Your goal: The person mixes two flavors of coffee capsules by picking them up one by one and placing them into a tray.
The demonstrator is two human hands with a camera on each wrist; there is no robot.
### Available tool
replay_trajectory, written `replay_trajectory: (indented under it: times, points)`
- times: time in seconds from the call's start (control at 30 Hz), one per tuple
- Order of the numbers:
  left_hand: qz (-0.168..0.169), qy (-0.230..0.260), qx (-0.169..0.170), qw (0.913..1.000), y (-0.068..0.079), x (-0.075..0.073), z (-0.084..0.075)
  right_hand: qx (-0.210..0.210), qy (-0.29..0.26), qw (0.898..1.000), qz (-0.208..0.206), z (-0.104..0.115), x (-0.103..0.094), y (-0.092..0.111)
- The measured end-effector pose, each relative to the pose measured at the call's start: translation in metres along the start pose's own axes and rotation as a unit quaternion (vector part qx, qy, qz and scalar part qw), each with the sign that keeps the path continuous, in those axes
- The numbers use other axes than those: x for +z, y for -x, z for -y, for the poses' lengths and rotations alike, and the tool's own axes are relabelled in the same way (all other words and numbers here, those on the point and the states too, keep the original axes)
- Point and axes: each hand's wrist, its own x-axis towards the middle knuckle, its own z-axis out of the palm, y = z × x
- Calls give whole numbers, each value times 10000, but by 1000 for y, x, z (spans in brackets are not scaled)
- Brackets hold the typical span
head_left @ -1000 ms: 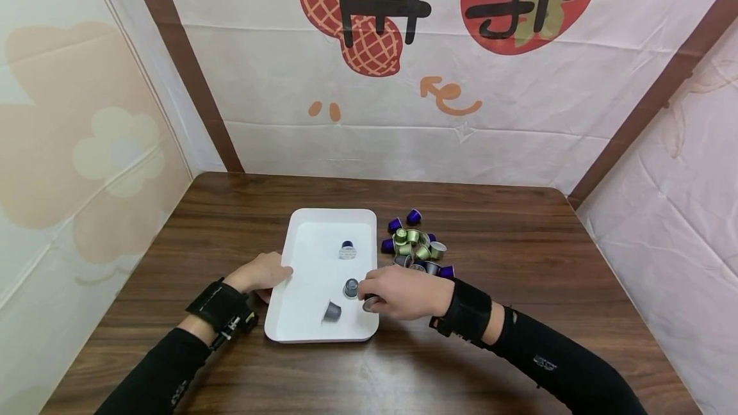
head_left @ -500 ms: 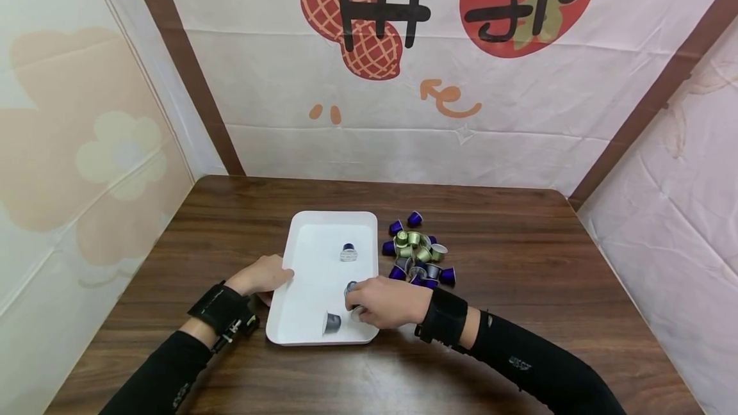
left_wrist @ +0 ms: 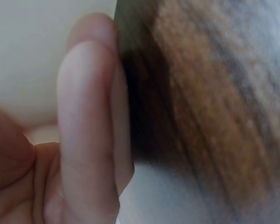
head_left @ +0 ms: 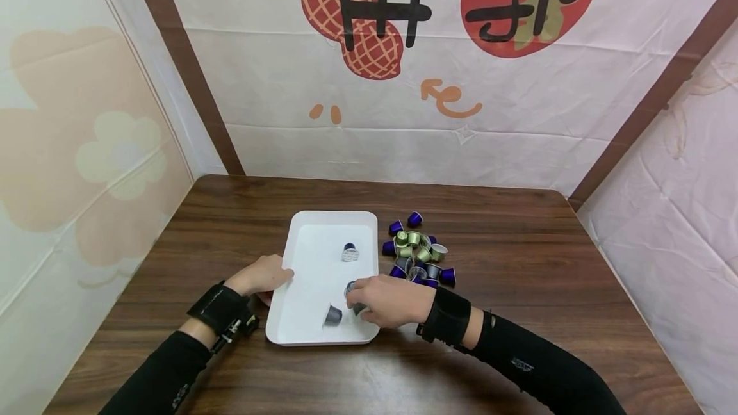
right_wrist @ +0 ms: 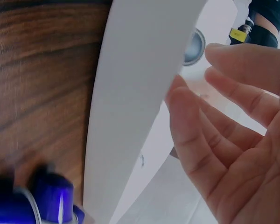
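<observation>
A white tray [head_left: 311,235] lies on the wooden table, and my left hand [head_left: 266,275] holds its left edge, thumb on top. Up close, the left wrist view shows my left fingers [left_wrist: 88,116] against the tray's side. My right hand [head_left: 394,301] is over the tray's right edge, its thumb and fingers apart in the right wrist view. A grey coffee capsule [head_left: 359,308] sits by the right fingertips, partly hidden; another [head_left: 348,287] is mostly covered by that hand. A grey capsule [head_left: 332,316] lies to the left, and a capsule with its pale lid showing [head_left: 350,253] lies farther up.
A pile of green capsules [head_left: 423,253], purple capsules [head_left: 447,276] and grey ones lies on the table [head_left: 507,242] right of the tray. A printed cloth [head_left: 369,152] hangs behind the table's far edge.
My right hand has moved left over the tray with a grey capsule, and its fingers have since let it go. The left hand stays at the tray's edge.
</observation>
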Motion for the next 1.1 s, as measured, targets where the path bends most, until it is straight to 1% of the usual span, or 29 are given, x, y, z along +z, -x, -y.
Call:
replay_trajectory:
  times: [0.2, 0.33, 0.4, 0.6, 0.73, 0.9, 0.97, 1.1]
  points:
    - [-1, -23, -18, 10000, 0, 0, 0, 200, 146, 9991, -329, -13, -13, 15]
    - [-10, -39, 16, 10000, 0, 1, 0, 275, 190, 9975, -615, -28, -20, 30]
    - [-4, -24, 37, 10000, -1, 1, 0, 403, 249, 9963, -711, -36, -23, 39]
    - [-1, -28, 87, 10000, 0, 0, 0, 1010, 300, 9915, -767, -60, -27, 70]
    - [-9, 22, 70, 10000, 1, -1, 0, 1268, 368, 9881, -792, -75, -24, 87]
    - [-27, -4, 72, 10000, 2, 0, 0, 1605, 412, 9842, -627, -86, -17, 105]
    - [-46, -29, 78, 10000, 2, 0, -1, 1671, 350, 9835, -591, -88, -13, 110]
    - [-71, -20, 111, 9999, 2, 1, 0, 1668, 197, 9845, -505, -91, -8, 115]
